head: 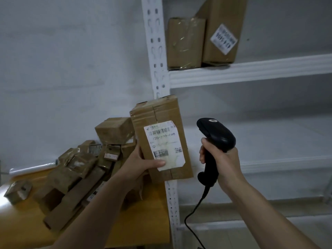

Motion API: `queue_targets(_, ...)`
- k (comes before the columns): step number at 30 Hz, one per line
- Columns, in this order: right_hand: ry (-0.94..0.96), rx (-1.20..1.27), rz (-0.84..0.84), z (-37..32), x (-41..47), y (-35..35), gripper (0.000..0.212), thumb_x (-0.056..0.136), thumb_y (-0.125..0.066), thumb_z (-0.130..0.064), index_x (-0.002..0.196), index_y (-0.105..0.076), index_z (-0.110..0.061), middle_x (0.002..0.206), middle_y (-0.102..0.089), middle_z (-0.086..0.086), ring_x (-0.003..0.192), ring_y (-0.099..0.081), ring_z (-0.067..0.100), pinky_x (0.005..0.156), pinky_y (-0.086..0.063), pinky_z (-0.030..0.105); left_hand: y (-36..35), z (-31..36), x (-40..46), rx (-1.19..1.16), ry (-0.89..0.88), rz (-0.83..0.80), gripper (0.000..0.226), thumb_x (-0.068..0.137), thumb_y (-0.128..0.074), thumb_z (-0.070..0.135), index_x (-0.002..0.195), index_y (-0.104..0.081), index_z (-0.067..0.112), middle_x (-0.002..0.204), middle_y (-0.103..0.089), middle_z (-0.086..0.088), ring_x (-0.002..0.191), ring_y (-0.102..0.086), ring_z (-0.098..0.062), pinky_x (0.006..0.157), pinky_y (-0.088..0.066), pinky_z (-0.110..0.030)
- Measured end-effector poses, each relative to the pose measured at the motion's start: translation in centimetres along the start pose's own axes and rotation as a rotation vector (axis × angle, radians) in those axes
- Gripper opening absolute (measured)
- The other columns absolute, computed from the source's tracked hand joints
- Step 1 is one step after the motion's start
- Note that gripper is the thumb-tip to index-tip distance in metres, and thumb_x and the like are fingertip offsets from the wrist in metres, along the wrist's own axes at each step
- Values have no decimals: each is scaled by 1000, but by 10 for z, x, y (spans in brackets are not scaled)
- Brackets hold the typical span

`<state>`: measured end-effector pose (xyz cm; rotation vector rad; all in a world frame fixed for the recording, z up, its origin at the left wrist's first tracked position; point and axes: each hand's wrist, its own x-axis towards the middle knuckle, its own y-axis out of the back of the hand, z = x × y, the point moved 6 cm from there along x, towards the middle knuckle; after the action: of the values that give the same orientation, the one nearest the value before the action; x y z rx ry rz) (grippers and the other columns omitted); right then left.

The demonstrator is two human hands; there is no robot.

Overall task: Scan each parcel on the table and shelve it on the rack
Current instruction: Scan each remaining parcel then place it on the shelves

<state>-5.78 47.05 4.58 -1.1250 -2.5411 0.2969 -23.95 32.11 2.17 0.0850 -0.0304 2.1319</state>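
Two taped cartons stand on the rack's upper shelf; more parcels lie heaped on the bench. The left hand grips an upright labelled parcel beside the rack post; the right hand is wrapped round a black scanner next to it.

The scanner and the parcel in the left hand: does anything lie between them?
No. The head view shows an open gap between the scanner and the held parcel, with only the white rack behind it.
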Motion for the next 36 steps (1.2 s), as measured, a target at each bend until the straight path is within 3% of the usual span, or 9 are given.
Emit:
queue_targets(5,56,52,71,-34,4,47,8,83,-72,-14,77,-69,-10,63,-63,7,55,-58,18,64,-50,34,-56,38,-2,-5,-63,66,87,59,-89,9,133,-45,24,121,-68,-7,106,-68,-29,77,-59,-40)
queue_targets(12,243,77,156,-92,10,103,16,85,-70,-10,70,-74,-17,69,-71,8,61,-66,16,58,-52,26,-132,95,23,45,-184,152,93,55,-94,34,135,-46,39,124,-66,2,106,-68,-23,85,-58,-46)
queue_targets(14,311,74,163,-110,11,117,19,85,-70,-10,70,-76,-19,73,-72,8,66,-67,18,58,-52,25,-151,112,32,107,-231,171,98,54,-93,41,137,-43,42,119,-67,9,103,-69,-16,83,-59,-41)
queue_targets(17,398,50,172,-135,12,135,16,83,-71,-13,74,-78,-24,79,-74,9,74,-69,21,61,-52,27,-178,135,47,163,-280,205,100,54,-91,39,139,-38,44,98,-69,19,87,-69,0,68,-59,-23)
queue_targets(21,471,46,127,-162,16,145,12,72,-73,-30,82,-78,-33,89,-76,8,88,-72,22,67,-55,30,-209,171,63,288,-320,251,92,65,-85,36,140,-32,42,111,-61,13,94,-64,-5,56,-52,-10)
queue_targets(26,534,71,82,-197,35,149,31,70,-76,-28,101,-73,-29,101,-75,7,103,-69,24,92,-53,44,-234,225,79,378,-405,342,101,59,-77,47,146,-26,33,128,-57,2,112,-61,-19,95,-52,-38)
queue_targets(31,501,101,70,-228,68,144,22,77,-78,-23,97,-75,-34,108,-74,4,109,-67,22,102,-46,50,-249,281,91,526,-480,470,94,68,-76,49,142,-25,23,97,-51,16,102,-60,-19,92,-52,-42)
queue_targets(34,407,151,65,-236,90,141,25,80,-77,-18,104,-72,-24,109,-73,7,106,-68,23,98,-50,52,-255,302,101,601,-447,546,86,69,-76,52,135,-33,19,113,-53,2,105,-57,-24,91,-51,-40)
queue_targets(36,377,184,44,-239,102,137,20,80,-76,-13,98,-72,-23,105,-75,7,101,-70,23,95,-52,51,-258,308,109,653,-388,568,75,72,-74,53,129,-40,18,125,-46,-7,100,-54,-24,84,-50,-37)
